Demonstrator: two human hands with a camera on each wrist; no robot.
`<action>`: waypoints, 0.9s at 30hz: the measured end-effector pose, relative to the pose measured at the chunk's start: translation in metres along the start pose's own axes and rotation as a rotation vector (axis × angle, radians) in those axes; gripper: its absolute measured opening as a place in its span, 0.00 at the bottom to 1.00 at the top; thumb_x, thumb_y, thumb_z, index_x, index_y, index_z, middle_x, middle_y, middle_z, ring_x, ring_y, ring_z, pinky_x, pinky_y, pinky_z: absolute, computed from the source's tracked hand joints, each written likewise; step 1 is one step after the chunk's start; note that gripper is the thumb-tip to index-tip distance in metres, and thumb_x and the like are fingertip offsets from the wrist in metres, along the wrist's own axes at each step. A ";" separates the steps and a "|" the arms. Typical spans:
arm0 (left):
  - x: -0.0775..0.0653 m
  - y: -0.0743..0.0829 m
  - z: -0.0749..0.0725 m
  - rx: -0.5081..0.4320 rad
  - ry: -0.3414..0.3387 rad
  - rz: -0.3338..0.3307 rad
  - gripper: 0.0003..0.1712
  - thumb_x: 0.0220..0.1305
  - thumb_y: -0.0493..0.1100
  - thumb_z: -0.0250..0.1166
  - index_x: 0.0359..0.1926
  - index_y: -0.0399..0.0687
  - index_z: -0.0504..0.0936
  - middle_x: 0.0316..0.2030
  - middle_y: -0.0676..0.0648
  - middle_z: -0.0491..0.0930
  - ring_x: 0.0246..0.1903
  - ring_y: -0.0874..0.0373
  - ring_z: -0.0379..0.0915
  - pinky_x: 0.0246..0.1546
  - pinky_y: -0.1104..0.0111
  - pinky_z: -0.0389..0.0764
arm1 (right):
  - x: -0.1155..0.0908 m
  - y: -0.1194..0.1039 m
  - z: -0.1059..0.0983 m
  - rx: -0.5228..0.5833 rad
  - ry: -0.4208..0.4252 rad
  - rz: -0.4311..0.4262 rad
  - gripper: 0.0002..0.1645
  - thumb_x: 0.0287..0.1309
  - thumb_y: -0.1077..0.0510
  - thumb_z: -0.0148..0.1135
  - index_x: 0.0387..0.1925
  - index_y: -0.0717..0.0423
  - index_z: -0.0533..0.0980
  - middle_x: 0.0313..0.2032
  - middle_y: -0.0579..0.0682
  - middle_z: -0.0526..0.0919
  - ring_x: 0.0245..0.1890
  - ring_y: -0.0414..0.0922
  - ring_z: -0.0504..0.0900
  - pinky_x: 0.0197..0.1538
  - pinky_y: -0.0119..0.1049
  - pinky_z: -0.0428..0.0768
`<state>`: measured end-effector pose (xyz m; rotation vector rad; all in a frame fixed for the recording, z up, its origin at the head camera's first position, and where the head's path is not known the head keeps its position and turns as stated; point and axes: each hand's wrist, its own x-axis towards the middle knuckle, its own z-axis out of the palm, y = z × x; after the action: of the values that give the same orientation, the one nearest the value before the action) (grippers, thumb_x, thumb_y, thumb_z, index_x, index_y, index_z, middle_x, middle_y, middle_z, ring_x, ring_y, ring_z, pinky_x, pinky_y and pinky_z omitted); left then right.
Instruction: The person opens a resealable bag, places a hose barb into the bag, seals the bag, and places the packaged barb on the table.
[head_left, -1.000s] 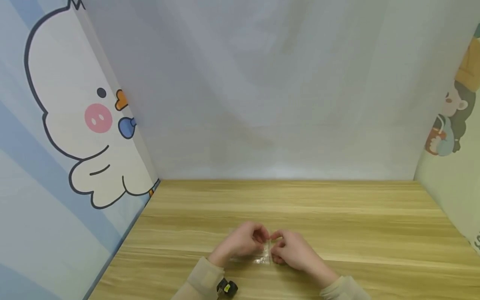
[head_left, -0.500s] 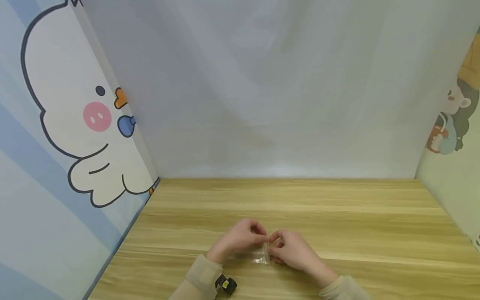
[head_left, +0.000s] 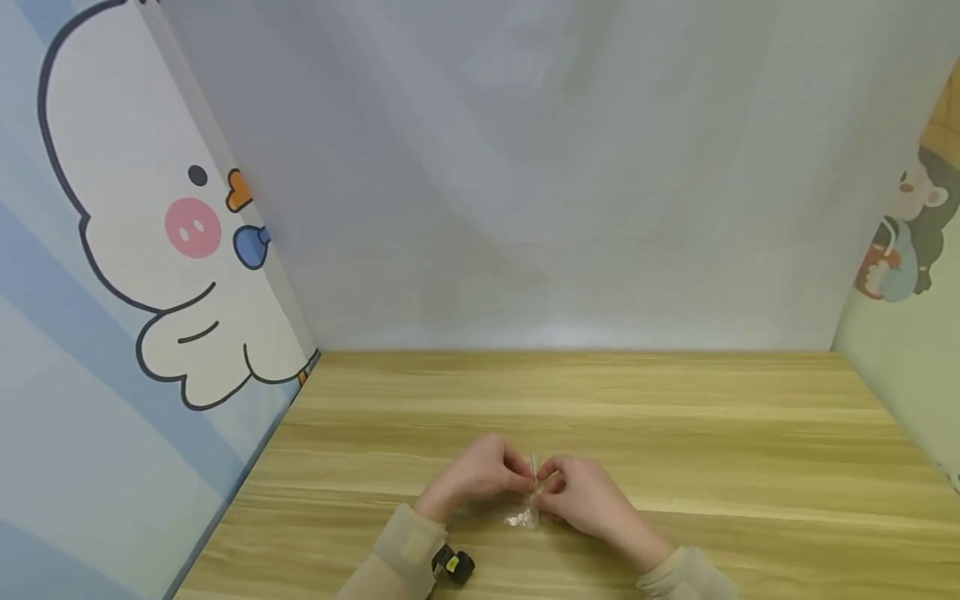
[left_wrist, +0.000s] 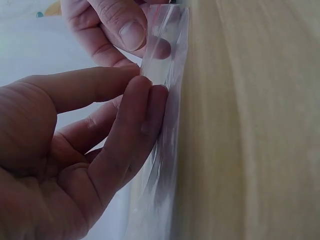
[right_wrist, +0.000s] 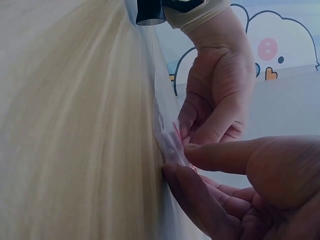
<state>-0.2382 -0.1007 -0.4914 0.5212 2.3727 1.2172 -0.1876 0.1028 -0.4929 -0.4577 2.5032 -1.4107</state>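
Note:
A clear plastic zip bag [head_left: 521, 518] with a red line along its mouth lies low over the table between both hands. My left hand [head_left: 486, 471] pinches the bag's edge between thumb and fingertips. Right beside it, my right hand [head_left: 581, 496] pinches the same edge, its thumb and index finger on the strip in the right wrist view. The bag's mouth [left_wrist: 162, 30] shows the red line near the top in the left wrist view. Most of the bag's body is hidden under my left hand in the head view.
The wood-grain table [head_left: 712, 433] spreads around both hands. A black wrist camera [head_left: 454, 565] sits by my left cuff. Behind the table hangs a pale curtain [head_left: 525, 167], with a cartoon-printed panel [head_left: 127, 208] on the left.
My left thumb and fingers have closed together at the bag's edge, right next to my right fingertips. The bag's edge has bunched and tilted up between the hands.

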 end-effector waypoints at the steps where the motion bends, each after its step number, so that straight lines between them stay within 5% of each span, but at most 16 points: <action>1: 0.000 0.000 0.000 -0.017 -0.006 -0.002 0.02 0.62 0.36 0.77 0.32 0.43 0.92 0.27 0.52 0.88 0.28 0.63 0.81 0.34 0.71 0.81 | 0.000 0.000 0.000 -0.005 0.002 -0.003 0.17 0.59 0.62 0.75 0.47 0.64 0.81 0.30 0.45 0.88 0.25 0.42 0.85 0.28 0.35 0.80; 19: 0.003 0.003 0.005 -0.151 0.045 0.020 0.02 0.64 0.35 0.75 0.34 0.40 0.92 0.30 0.51 0.89 0.32 0.62 0.79 0.34 0.72 0.78 | 0.003 0.001 -0.006 0.020 0.032 0.032 0.25 0.57 0.55 0.78 0.50 0.67 0.81 0.32 0.48 0.91 0.26 0.42 0.86 0.30 0.37 0.82; 27: 0.004 0.001 0.008 -0.163 0.054 -0.029 0.05 0.66 0.39 0.76 0.34 0.41 0.92 0.31 0.51 0.88 0.33 0.60 0.80 0.35 0.70 0.80 | 0.002 0.002 -0.010 -0.001 0.033 0.035 0.18 0.60 0.54 0.76 0.43 0.63 0.84 0.28 0.46 0.89 0.23 0.42 0.85 0.27 0.37 0.81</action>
<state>-0.2376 -0.0922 -0.4954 0.4056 2.2902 1.4132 -0.1932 0.1108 -0.4901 -0.3915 2.5254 -1.4157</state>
